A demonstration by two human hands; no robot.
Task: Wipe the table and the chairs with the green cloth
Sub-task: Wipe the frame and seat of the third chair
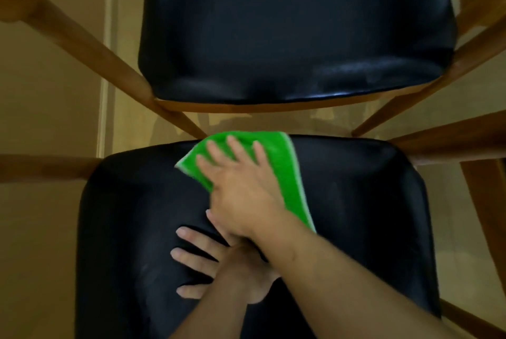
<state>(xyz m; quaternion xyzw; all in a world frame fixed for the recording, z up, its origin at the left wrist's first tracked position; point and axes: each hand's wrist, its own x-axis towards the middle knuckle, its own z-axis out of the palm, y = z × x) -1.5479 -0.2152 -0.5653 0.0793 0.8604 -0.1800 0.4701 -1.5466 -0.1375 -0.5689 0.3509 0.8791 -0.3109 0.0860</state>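
I look down on two chairs with black padded seats and wooden frames. On the near chair seat, my right hand presses the green cloth flat with straight, spread fingers, close to the seat's far edge. The cloth trails back along the right side of my wrist. My left hand rests flat on the same seat nearer to me, fingers spread and pointing left; my right forearm crosses over it and hides part of it. The far chair seat faces the near one across a narrow gap.
Wooden chair legs and rails slant out on the left, and more rails stand on the right. Beige tiled floor shows around and between the chairs. No table is in view.
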